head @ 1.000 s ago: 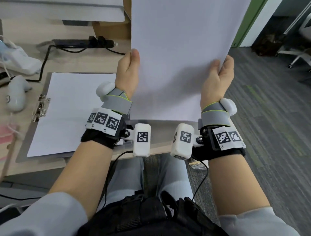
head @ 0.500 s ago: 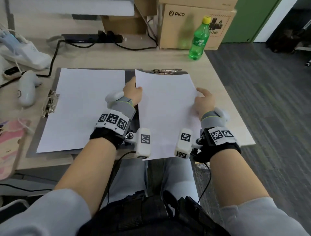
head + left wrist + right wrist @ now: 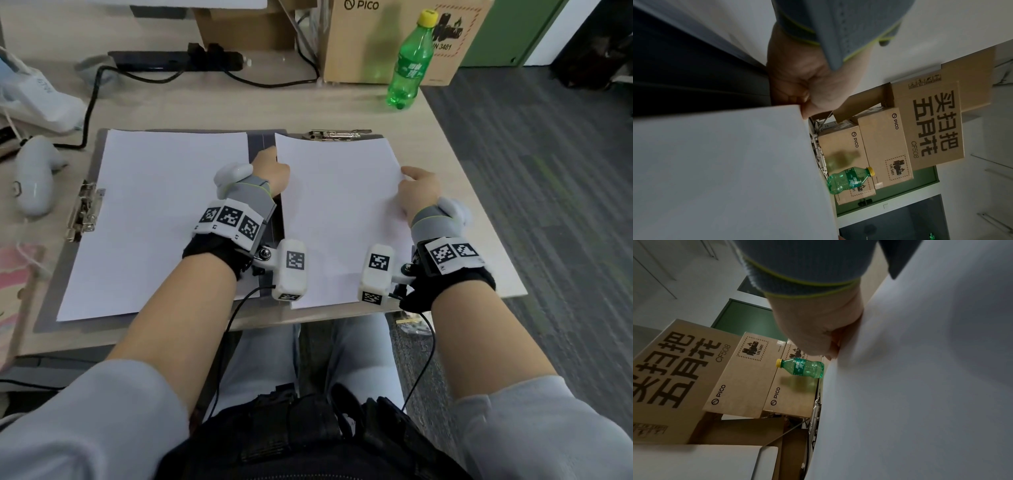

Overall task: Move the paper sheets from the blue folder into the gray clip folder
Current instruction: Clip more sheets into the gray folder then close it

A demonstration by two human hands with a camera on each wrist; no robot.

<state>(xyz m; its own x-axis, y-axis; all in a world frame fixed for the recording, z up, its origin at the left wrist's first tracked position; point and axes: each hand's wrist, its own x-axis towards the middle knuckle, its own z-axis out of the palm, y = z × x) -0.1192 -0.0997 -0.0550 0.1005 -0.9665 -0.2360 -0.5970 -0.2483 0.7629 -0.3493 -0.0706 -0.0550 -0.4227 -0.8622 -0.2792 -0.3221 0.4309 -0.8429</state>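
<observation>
At the far edge of the desk a brown cardboard box bears the brand "PICO" beside a round logo, and on its right a dashed-frame battery sign marked "UN 3481". In the left wrist view a second box of the same kind also reads "PICO" and "UN 3481". A larger carton stacked by them carries big black Chinese characters, "买扫把 五月花", with the code "CF508" and a row of small handling symbols. The green bottle has a label with white characters too small to read.
</observation>
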